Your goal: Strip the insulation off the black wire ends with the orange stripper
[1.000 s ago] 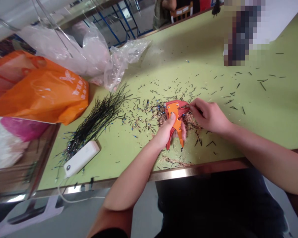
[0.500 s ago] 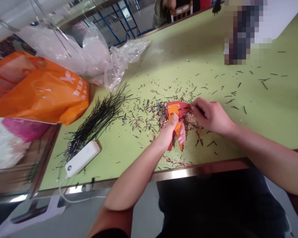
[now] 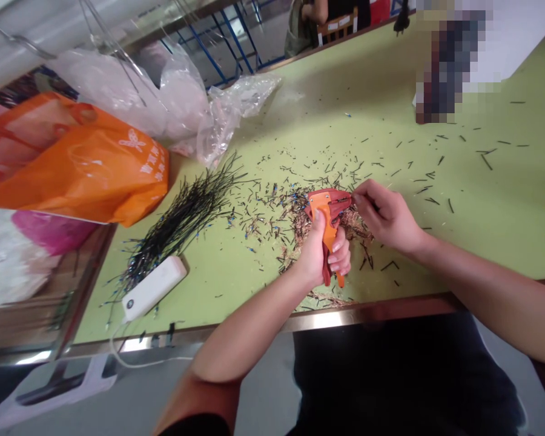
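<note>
An orange and red wire stripper (image 3: pixel 326 209) is gripped in my left hand (image 3: pixel 324 251), its fingers wrapped round the handles. At the tool's red jaws, my right hand (image 3: pixel 384 212) is closed in a pinch; what its fingertips hold is too small to make out. Under and around the tool lies a heap of short black wire bits and copper strands (image 3: pixel 300 227), with some blue-tipped pieces. A bundle of long black wires (image 3: pixel 181 212) rests to the left on the green table (image 3: pixel 236 284).
A white power bank (image 3: pixel 154 287) with a cable lies by the wire bundle. An orange bag (image 3: pixel 100 163) and clear plastic bags (image 3: pixel 181 91) stand at the left and back left. A pixelated object (image 3: pixel 454 66) is at the back right. Part of a person (image 3: pixel 315 12) shows beyond the table.
The handles of the wire stripper look closer together, and my left fingers wrap further round them. My right hand stays by the jaws. The whole view has shifted slightly.
</note>
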The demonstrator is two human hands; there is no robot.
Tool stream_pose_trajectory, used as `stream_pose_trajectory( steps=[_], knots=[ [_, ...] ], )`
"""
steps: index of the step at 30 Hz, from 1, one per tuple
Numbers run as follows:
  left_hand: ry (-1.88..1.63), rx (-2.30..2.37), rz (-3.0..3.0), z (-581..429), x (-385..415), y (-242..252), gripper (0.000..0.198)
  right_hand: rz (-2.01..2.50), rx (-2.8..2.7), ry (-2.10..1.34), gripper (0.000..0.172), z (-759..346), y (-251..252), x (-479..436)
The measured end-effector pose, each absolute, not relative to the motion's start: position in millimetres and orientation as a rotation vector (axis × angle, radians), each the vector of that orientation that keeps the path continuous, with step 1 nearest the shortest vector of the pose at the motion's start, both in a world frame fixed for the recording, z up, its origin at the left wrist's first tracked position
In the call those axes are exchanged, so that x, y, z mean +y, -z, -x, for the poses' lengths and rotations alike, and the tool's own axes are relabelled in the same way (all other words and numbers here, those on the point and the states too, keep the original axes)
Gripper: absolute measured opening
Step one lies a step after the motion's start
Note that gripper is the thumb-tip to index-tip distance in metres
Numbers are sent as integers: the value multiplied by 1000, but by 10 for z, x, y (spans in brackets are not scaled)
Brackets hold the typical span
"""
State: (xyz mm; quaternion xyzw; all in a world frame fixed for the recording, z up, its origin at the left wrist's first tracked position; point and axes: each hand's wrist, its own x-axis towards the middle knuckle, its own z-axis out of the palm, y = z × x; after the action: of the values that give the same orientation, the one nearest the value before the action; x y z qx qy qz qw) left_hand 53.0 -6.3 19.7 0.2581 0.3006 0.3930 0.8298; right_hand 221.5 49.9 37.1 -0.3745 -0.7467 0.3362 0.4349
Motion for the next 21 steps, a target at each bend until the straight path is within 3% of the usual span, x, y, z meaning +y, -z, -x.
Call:
stream_pose_trajectory(
  steps=[12,15,18,21],
  knots=[
    [-869,546,-514,-428,-91,-333,93,705,-1579,-1174,30,-2186,-366,480],
    [-1076,601,-558,-230,6,-402,84,670,-1454,-1244,22,-2298,-355,601],
    [-1365,650,-574,-33,135,-470,78,668,-1344,-1096,21,-2387,-339,739],
    [-1205,716,-546,-44,153,-461,81,663,-1526,-1122,24,-2358,-292,765]
  ],
)
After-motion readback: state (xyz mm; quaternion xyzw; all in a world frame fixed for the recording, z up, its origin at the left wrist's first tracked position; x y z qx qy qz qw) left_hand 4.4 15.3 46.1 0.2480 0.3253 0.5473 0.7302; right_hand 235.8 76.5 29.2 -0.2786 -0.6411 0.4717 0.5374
